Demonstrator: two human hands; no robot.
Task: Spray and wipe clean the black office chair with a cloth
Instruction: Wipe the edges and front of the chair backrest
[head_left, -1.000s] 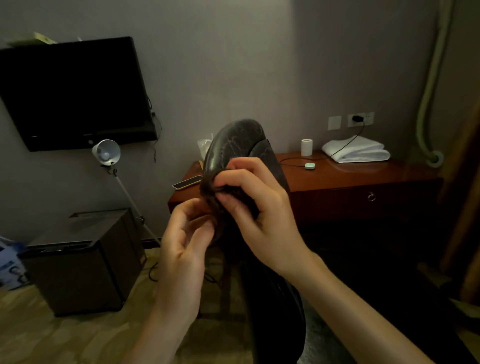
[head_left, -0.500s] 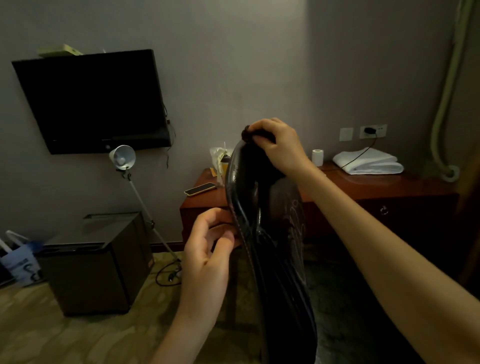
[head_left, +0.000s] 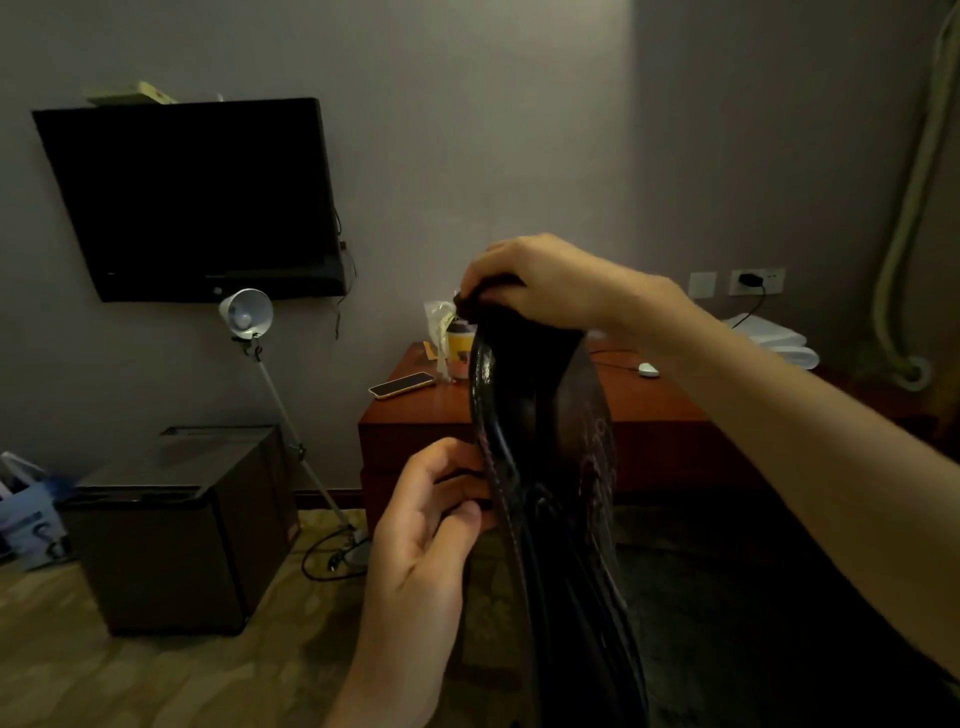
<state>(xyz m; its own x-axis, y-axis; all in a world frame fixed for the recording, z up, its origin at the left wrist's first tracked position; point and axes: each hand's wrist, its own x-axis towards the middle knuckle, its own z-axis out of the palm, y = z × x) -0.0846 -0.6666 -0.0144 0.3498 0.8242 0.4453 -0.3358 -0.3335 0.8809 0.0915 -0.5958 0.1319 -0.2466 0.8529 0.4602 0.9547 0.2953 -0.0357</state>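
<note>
The black chair (head_left: 540, 467) stands in the middle near the camera. Its glossy back is seen almost edge-on and rises in front of a wooden desk (head_left: 415, 410). The right hand (head_left: 540, 283) reaches in from the right and sits on the top edge of the chair back. Its fingers are curled down over a small dark cloth (head_left: 467, 302), which is bunched there against the chair. Only a tip of the cloth shows past the fingertips. Lower down, the left hand (head_left: 431, 514) pinches the left edge of the chair back between curled fingers and thumb.

On the desk, a phone (head_left: 401, 385) lies near the left corner with a cup (head_left: 460, 345) just behind it. A folded white towel (head_left: 774, 340) lies far to the right, under a wall socket (head_left: 756, 280). On the left, a dark television (head_left: 192, 197) hangs on the wall. A white lamp (head_left: 247, 312) on a thin stand leans below it, beside a low dark cabinet (head_left: 171, 519).
</note>
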